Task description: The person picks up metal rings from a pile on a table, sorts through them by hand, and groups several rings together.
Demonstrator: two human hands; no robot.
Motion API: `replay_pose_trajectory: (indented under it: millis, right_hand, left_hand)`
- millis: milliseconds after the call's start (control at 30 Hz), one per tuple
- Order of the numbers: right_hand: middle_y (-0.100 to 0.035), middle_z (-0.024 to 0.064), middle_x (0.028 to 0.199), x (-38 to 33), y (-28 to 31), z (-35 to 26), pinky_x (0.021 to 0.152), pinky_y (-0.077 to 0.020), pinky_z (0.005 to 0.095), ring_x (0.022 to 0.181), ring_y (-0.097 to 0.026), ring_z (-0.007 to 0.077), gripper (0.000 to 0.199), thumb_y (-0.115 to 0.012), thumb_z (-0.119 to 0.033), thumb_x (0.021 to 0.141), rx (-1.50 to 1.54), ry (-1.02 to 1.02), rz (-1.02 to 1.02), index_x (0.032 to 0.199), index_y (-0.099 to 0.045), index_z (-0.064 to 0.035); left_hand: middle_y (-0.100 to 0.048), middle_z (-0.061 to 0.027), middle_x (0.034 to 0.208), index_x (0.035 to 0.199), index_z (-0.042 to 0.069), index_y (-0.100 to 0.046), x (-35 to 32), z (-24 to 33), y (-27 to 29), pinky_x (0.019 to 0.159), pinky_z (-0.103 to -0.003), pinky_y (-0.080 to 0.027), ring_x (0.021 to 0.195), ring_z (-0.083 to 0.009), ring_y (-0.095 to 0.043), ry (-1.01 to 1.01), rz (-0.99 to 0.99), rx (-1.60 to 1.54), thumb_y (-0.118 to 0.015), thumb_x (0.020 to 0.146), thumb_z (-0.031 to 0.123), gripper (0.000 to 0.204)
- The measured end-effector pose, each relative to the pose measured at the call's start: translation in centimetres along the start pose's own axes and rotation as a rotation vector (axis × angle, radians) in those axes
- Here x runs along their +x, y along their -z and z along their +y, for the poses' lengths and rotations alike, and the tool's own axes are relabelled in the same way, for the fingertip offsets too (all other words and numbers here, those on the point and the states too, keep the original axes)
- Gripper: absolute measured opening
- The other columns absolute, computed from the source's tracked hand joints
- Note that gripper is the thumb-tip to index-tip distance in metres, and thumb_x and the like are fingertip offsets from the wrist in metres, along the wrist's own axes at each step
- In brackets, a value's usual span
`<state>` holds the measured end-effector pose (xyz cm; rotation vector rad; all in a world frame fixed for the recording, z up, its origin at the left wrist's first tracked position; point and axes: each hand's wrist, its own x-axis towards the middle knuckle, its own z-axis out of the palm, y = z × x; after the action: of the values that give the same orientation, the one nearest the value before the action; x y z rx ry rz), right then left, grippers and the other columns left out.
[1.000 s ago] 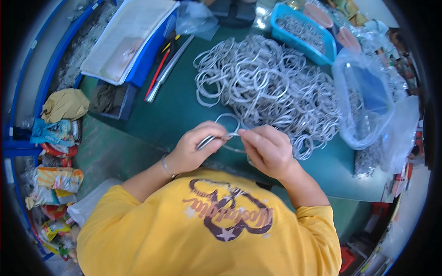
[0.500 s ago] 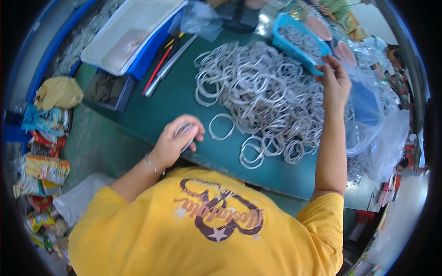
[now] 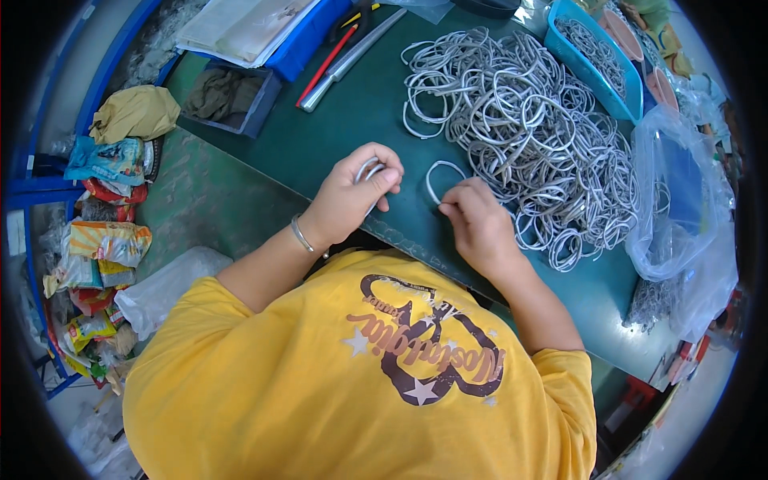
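My left hand is closed round a thin silver metal ring, bangle-sized, just above the table's near edge. Apart from it to the right, my right hand has thumb and forefinger pinched together; what is between them, if anything, is too small to tell. Its fingertips overlap the lower side of a single ring on the green table, and I cannot tell whether they grip it. Beyond and to the right spreads a large tangled heap of similar silver rings.
A turquoise basket of small metal pieces stands at the far right, beside a clear plastic bag. At the far left are a red stick, a metal rod, and a grey bin holding dark cloth. Snack packets hang farther left.
My right hand has come back from the turquoise basket to the single ring near my left hand. The left hand still holds its ring. The whole view has shifted.
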<state>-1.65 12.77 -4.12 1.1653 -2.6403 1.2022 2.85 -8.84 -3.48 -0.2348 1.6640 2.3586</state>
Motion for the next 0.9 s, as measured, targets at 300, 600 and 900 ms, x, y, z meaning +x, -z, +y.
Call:
replay_pose_trajectory:
  millis: [300,600,900]
  right_hand:
    - [-0.051,0.0035,0.082,-1.6,2.1,-1.8,0.053,-0.0407,0.0204,0.06,-0.051,0.0075,0.002,-0.056,0.0,0.089,0.789,-0.441,0.006,0.086,-0.056,0.0001]
    - [-0.059,0.0037,0.079,-2.1,1.4,-2.0,0.052,-0.0467,0.0188,0.064,-0.058,0.0078,0.015,-0.055,-0.012,0.094,1.084,-0.711,0.116,0.1,-0.056,0.0012]
    - [-0.062,0.0127,0.093,-2.3,1.5,-2.3,0.066,-0.0559,0.0238,0.079,-0.065,0.0153,0.011,-0.058,0.009,0.086,1.044,-0.44,0.373,0.09,-0.051,0.0016]
  left_hand:
    - [-0.05,-0.0052,0.091,0.093,0.005,-0.055,0.1,0.2,-0.8,0.071,-0.024,-0.041,0.079,-0.0127,-0.049,-0.391,-0.211,0.6,-0.061,0.087,0.01,0.01]
    - [-0.05,-0.0093,0.093,0.087,0.006,-0.054,0.5,0.7,-2.0,0.071,-0.029,-0.042,0.08,-0.0223,-0.05,-0.789,-0.265,0.863,-0.067,0.08,0.005,0.014]
    - [-0.055,-0.0077,0.101,0.097,0.004,-0.057,0.5,-0.8,-2.0,0.073,-0.025,-0.047,0.087,-0.013,-0.055,-0.412,0.032,0.493,-0.059,0.089,0.01,0.01]
